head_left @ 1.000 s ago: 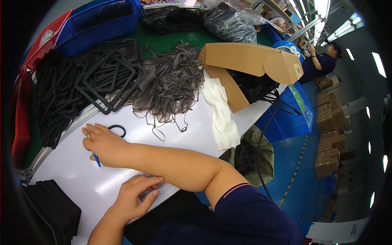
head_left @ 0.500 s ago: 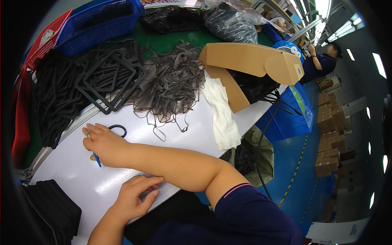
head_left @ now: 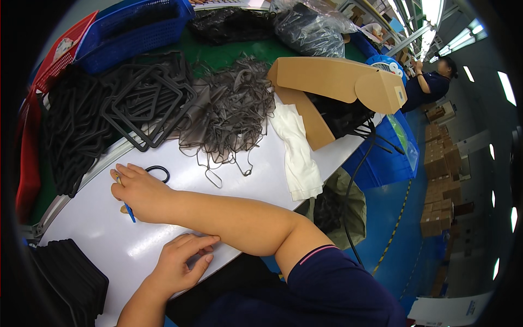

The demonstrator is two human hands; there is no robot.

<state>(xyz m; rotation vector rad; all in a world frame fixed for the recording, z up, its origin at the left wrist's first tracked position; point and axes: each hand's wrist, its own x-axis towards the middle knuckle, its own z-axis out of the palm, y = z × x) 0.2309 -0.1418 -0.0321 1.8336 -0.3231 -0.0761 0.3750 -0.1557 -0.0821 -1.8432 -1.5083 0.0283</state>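
My right hand (head_left: 139, 192) rests on the white tabletop at the left, knuckles up and fingers bent. It is closed on a slim blue tool (head_left: 129, 212), whose end sticks out by the thumb; the rest is hidden under the palm. Just beyond the knuckles a black ring (head_left: 159, 173) shows; whether it joins the tool I cannot tell. My left hand (head_left: 182, 260) lies lower down near the table's front edge, thumb and forefinger apart, the other fingers loosely curled. It holds nothing, and its forefinger reaches the underside of my right forearm.
Black angular frames (head_left: 147, 103) pile up at the far left, beside a tangle of dark mesh and cord loops (head_left: 229, 109). A white cloth (head_left: 297, 152) and an open cardboard box (head_left: 321, 82) lie rightward. Stacked black pieces (head_left: 71, 278) stand near left. Blue basket (head_left: 133, 32) behind.
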